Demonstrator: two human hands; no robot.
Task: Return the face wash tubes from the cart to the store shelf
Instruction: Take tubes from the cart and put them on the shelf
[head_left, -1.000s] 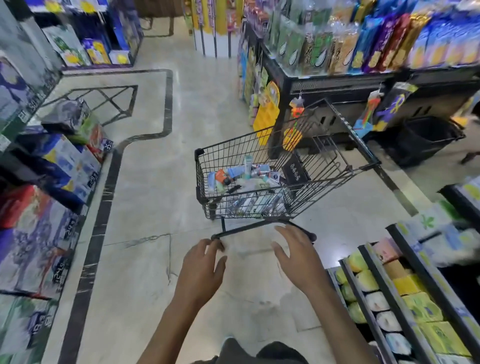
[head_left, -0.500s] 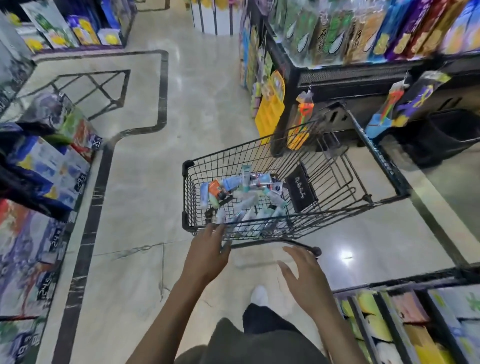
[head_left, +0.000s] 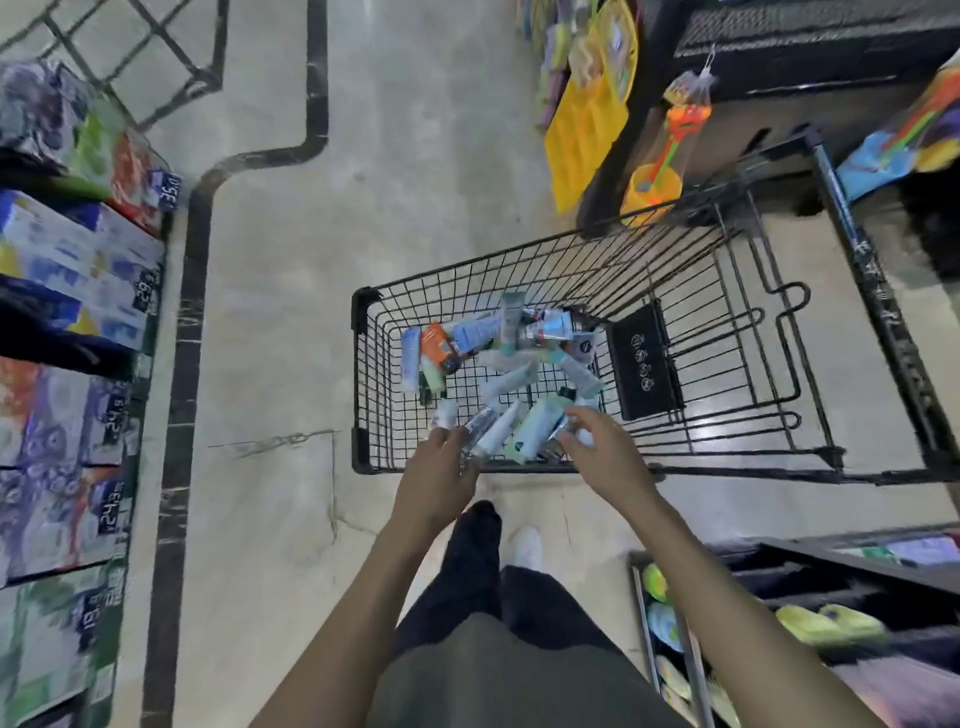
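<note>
A pale tiled floor (head_left: 270, 322) with a dark inlaid border runs through the aisle. Along the left edge stand stacked boxed goods with price tags (head_left: 78, 270), and at the far right a dark shelf unit (head_left: 810, 57) carries hanging toys. In the middle stands a black wire cart (head_left: 691, 332), its handle end to the right. At the near right, a low shelf (head_left: 852, 577) holds green and yellow packs.

The face wash tubes (head_left: 514, 384) lie jumbled in the left part of the cart basket, white, pale green and blue ones mixed with an orange pack.

Both hands reach over the cart's near rim. The left hand (head_left: 434, 478) has its fingers curled down among the nearest tubes; whether they grip one cannot be told. The right hand (head_left: 602, 447) has its fingers bent at a small tube end, the hold too blurred to make out.
</note>
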